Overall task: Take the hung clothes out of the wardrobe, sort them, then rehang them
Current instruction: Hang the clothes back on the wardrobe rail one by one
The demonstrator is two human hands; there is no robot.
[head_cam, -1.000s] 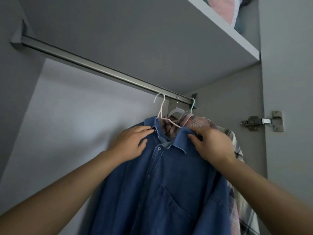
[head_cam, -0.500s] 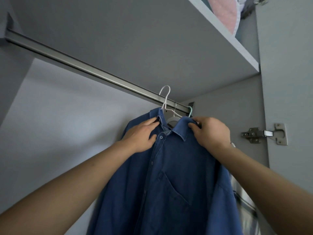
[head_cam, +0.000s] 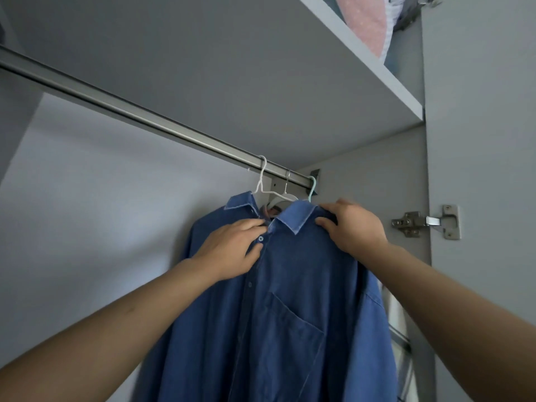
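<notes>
A blue denim shirt (head_cam: pixel 290 309) hangs on a white hanger (head_cam: pixel 262 181) whose hook sits over the metal rail (head_cam: pixel 139 114) near its right end. My left hand (head_cam: pixel 232 248) pinches the shirt's front placket by the top button, just under the collar. My right hand (head_cam: pixel 351 224) grips the shirt's right shoulder beside the collar. Behind the shirt two more hangers, a silver-hooked one (head_cam: pixel 287 184) and a teal-hooked one (head_cam: pixel 312 188), hang on the rail. A plaid garment (head_cam: pixel 401 352) shows only as a strip at the shirt's right edge.
A grey shelf (head_cam: pixel 362 62) runs above the rail, with pink and white folded fabric (head_cam: pixel 365 21) on it. The wardrobe's right side panel carries a metal hinge (head_cam: pixel 426 221). The rail's left stretch holds no hangers.
The white hanger's hook went up onto the rail from below it, and the shirt now covers the plaid garment. My left hand slid from the collar to the top button.
</notes>
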